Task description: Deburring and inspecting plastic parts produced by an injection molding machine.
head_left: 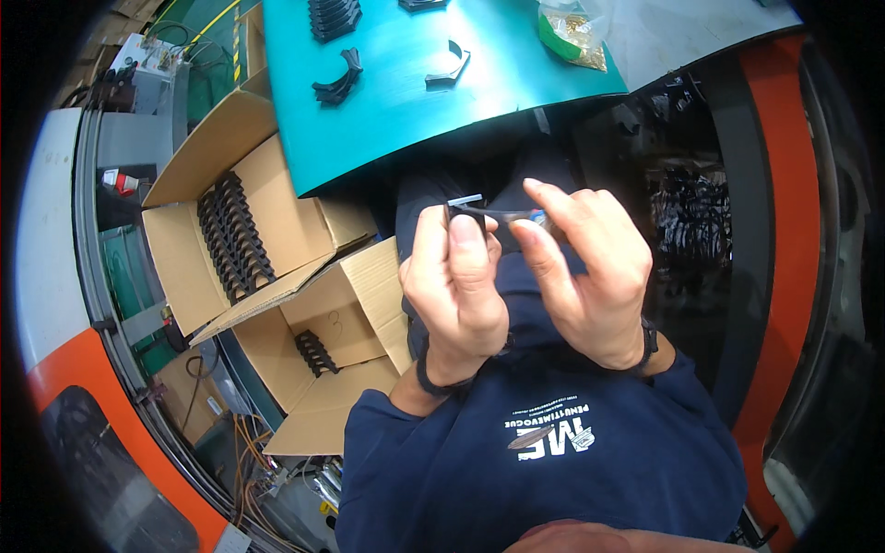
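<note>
The small black plastic part (pixel 478 219) is held up in front of the person's lap, off the near edge of the green tabletop. At far left, a red plug (pixel 126 183) sits by the machine's rail. Next comes the upper cardboard box (pixel 175 267), flaps raised, holding a long nested stack of black curved brackets (pixel 235 235); nearer the person, the lower cardboard box (pixel 277 369) holds a shorter bracket stack (pixel 316 353). On the green tabletop (pixel 387 124) lie a bracket row (pixel 334 18), a single curved bracket (pixel 338 80) and, farther right, another curved bracket (pixel 449 69). The left hand (pixel 452 286), dark band at its wrist, pinches the part between thumb and curled fingers, which hide much of its shape. A slim greyish tool (pixel 516 217) with a blue patch reaches from the part toward the right hand (pixel 590 267), whose thumb and fingers are bent around its blue end; how firmly they grip it I cannot tell. Beyond, a clear and green bag (pixel 558 37) of small brass-coloured pieces (pixel 579 28) rests near the table's edge. An orange frame (pixel 784 138) stands at far right.
</note>
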The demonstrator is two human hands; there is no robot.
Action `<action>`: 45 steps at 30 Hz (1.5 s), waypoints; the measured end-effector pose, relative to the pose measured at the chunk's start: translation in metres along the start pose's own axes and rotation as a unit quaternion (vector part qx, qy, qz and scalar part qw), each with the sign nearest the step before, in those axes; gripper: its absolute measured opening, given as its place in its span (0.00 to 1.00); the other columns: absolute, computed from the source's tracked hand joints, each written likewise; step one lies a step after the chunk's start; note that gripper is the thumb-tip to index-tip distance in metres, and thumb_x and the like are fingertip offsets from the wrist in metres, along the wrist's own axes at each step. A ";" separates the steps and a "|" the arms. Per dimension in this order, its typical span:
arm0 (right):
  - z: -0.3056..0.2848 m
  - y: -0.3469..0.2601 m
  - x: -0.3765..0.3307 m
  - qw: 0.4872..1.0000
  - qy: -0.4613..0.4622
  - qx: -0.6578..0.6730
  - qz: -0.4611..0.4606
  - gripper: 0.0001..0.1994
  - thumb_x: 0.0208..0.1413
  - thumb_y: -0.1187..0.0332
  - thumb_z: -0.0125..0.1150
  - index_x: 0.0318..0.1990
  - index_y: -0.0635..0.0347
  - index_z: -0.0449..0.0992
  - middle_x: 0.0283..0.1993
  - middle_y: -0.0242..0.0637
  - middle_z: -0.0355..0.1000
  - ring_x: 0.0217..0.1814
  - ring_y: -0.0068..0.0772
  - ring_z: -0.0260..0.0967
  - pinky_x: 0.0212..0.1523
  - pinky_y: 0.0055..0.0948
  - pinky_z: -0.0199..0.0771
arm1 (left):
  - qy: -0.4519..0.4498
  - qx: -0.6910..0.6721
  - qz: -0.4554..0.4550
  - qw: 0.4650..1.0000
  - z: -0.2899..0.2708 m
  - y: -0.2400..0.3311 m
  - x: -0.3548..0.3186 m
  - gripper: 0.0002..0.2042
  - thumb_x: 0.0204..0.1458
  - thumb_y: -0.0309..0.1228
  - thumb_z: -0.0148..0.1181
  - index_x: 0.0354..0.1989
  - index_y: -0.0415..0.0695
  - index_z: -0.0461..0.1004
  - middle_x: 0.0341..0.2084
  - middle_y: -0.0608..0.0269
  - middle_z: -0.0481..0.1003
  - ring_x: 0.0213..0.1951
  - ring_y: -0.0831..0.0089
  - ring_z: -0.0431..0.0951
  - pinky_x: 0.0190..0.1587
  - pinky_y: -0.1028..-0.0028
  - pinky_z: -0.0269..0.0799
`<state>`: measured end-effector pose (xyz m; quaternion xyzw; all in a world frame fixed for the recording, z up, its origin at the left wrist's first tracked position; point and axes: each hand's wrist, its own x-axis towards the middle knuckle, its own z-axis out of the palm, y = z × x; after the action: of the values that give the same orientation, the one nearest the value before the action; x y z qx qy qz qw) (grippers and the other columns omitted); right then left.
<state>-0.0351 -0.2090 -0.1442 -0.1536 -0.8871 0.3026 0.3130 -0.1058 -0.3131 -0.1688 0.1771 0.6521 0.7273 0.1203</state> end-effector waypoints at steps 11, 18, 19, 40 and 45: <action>-0.004 0.032 -0.020 0.994 -0.012 -0.010 0.107 0.11 0.51 0.73 0.66 0.41 0.68 0.78 0.26 0.41 0.70 0.27 0.36 0.66 0.30 0.30 0.66 | 0.067 -0.057 -0.051 0.995 -0.006 -0.003 0.012 0.21 0.62 0.41 0.47 0.25 0.34 0.68 0.22 0.59 0.70 0.14 0.82 0.60 0.16 0.83 0.50; -0.002 0.041 -0.028 0.989 -0.021 -0.008 0.145 0.10 0.52 0.73 0.65 0.41 0.68 0.77 0.27 0.43 0.71 0.28 0.38 0.67 0.30 0.31 0.66 | 0.031 -0.137 -0.037 0.989 -0.018 -0.015 0.023 0.14 0.61 0.35 0.47 0.29 0.36 0.68 0.22 0.66 0.67 0.20 0.85 0.62 0.23 0.83 0.56; -0.001 0.044 -0.029 0.988 -0.022 -0.006 0.150 0.10 0.52 0.73 0.65 0.41 0.68 0.77 0.27 0.43 0.70 0.28 0.38 0.67 0.30 0.31 0.66 | 0.013 -0.121 -0.019 0.992 -0.020 -0.021 0.027 0.13 0.60 0.35 0.47 0.33 0.34 0.69 0.23 0.64 0.68 0.21 0.83 0.63 0.25 0.82 0.57; -0.016 0.075 -0.043 0.969 -0.004 -0.014 0.248 0.10 0.53 0.71 0.64 0.41 0.67 0.79 0.30 0.44 0.74 0.31 0.39 0.71 0.33 0.32 0.69 | -0.170 0.546 0.322 0.755 0.035 -0.210 0.309 0.09 0.45 0.25 0.60 0.35 0.45 0.82 0.29 0.51 0.78 0.36 0.55 0.77 0.42 0.62 0.72; -0.018 0.082 -0.039 0.967 -0.001 -0.002 0.256 0.10 0.53 0.70 0.64 0.41 0.67 0.79 0.29 0.44 0.74 0.31 0.39 0.71 0.33 0.31 0.69 | -0.064 0.556 0.361 0.746 0.037 -0.209 0.320 0.12 0.44 0.27 0.63 0.40 0.45 0.78 0.39 0.57 0.73 0.45 0.58 0.72 0.46 0.63 0.71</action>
<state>0.0131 -0.1560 -0.2029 -0.3758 -0.8192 0.3712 0.2234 -0.3929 -0.1242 -0.3410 0.4811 0.8191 0.2121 -0.2294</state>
